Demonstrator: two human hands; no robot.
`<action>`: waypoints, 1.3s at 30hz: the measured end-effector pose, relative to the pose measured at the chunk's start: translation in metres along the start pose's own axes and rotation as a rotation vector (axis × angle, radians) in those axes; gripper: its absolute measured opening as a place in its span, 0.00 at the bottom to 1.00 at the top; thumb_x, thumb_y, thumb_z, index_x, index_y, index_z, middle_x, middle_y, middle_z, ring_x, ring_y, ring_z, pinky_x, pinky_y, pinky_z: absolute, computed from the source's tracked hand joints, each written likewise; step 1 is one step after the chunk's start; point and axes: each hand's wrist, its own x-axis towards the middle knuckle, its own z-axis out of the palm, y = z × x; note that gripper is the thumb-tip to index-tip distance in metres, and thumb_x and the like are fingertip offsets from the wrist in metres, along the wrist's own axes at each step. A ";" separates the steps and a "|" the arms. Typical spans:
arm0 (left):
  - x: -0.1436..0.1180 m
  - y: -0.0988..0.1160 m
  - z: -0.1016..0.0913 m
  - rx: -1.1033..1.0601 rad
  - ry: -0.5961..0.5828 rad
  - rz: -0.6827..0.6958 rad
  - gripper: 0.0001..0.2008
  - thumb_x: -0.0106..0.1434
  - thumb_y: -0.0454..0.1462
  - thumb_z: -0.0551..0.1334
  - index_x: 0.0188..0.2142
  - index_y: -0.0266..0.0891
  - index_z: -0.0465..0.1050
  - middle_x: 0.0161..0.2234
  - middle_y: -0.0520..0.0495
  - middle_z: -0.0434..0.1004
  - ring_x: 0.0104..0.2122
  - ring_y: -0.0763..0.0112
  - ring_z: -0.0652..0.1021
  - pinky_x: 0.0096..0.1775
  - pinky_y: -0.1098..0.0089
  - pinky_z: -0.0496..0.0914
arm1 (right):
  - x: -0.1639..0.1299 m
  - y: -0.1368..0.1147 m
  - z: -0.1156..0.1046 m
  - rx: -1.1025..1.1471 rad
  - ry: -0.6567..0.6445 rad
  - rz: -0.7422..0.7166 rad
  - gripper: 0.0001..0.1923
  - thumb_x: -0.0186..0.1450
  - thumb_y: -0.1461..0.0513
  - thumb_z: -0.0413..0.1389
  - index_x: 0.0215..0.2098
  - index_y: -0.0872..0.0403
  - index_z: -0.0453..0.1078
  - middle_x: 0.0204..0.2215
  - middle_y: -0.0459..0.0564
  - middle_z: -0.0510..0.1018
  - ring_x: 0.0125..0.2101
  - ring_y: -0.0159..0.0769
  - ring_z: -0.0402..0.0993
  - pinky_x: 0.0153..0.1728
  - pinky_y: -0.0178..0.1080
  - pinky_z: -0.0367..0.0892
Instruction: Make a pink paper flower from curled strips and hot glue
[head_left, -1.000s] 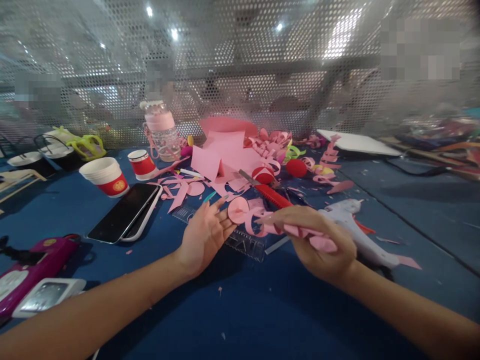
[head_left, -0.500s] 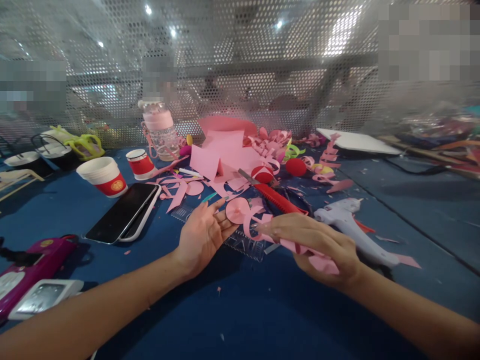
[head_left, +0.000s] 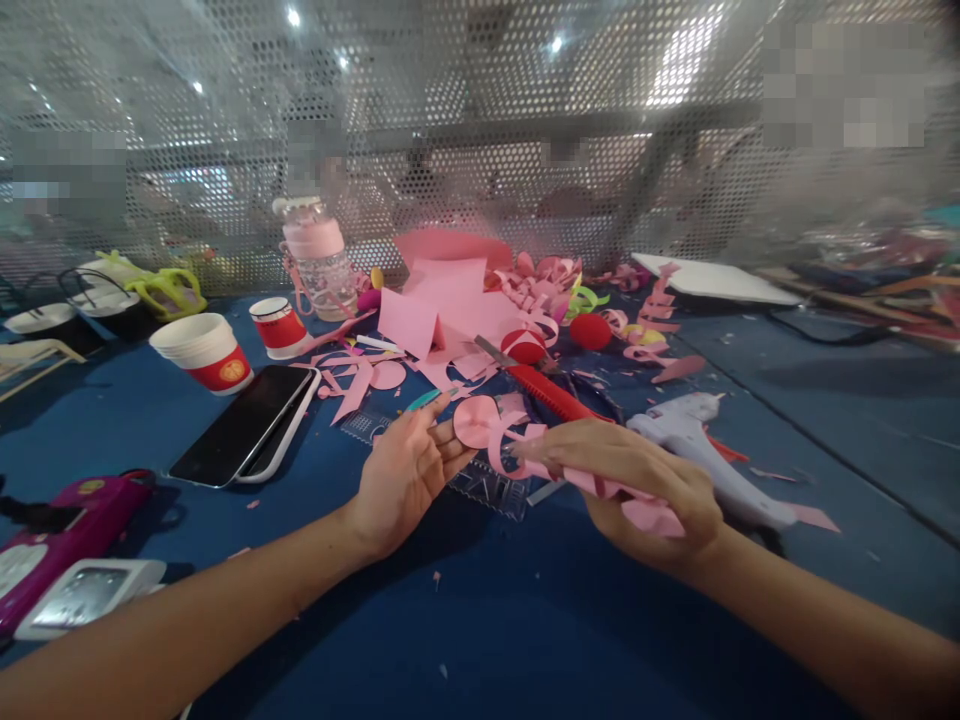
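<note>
My left hand (head_left: 405, 470) is turned palm up, its fingertips at a round pink paper disc (head_left: 476, 421) and holding it by its left edge. Fingers of my right hand (head_left: 637, 490) are closed around a curled pink paper strip (head_left: 592, 485), whose looped end sticks out toward the disc. Whether strip and disc are joined I cannot tell. Beneath both hands lies a clear plastic ruler (head_left: 487, 488). Just beyond my right hand is a cutting tool with a red handle (head_left: 555, 393) and a metal blade. A white glue gun (head_left: 720, 450) lies to the right.
Pink paper sheets (head_left: 446, 300) and scraps are heaped at the back. On the left are a phone (head_left: 240, 425), paper cups (head_left: 206, 352), a pink-topped bottle (head_left: 319, 265) and a purple device (head_left: 67, 530). A perforated metal screen (head_left: 465, 110) stands behind the blue table (head_left: 450, 640).
Both hands stay almost in place. The pink disc has turned slightly at my left fingertips, and the view has shifted a little.
</note>
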 end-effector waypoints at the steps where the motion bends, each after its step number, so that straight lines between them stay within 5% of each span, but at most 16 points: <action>1: 0.000 0.000 0.000 -0.005 0.004 0.002 0.23 0.63 0.43 0.42 0.53 0.32 0.57 0.40 0.38 0.76 0.43 0.61 0.75 0.53 0.60 0.56 | 0.000 0.001 0.000 0.021 -0.003 -0.008 0.16 0.64 0.70 0.45 0.47 0.58 0.65 0.35 0.53 0.77 0.36 0.34 0.74 0.36 0.36 0.73; 13: 0.004 0.002 0.000 -0.048 0.094 -0.019 0.22 0.64 0.43 0.43 0.51 0.31 0.59 0.37 0.39 0.75 0.41 0.62 0.75 0.51 0.62 0.59 | 0.007 0.001 -0.008 -0.066 -0.218 -0.190 0.12 0.66 0.67 0.44 0.45 0.60 0.63 0.35 0.57 0.77 0.42 0.34 0.73 0.42 0.38 0.71; 28: 0.003 0.000 0.002 -0.008 0.059 0.031 0.24 0.64 0.44 0.43 0.55 0.31 0.55 0.43 0.36 0.74 0.45 0.62 0.73 0.53 0.61 0.57 | 0.011 0.000 -0.010 -0.179 -0.231 -0.351 0.11 0.66 0.68 0.43 0.37 0.61 0.66 0.32 0.56 0.77 0.41 0.34 0.73 0.41 0.34 0.71; 39: 0.000 -0.001 0.003 -0.005 0.000 -0.004 0.24 0.63 0.44 0.44 0.54 0.32 0.57 0.43 0.36 0.73 0.48 0.58 0.71 0.52 0.59 0.56 | 0.010 -0.002 -0.008 -0.184 -0.268 -0.330 0.08 0.65 0.68 0.46 0.39 0.60 0.65 0.33 0.55 0.77 0.43 0.32 0.72 0.41 0.33 0.71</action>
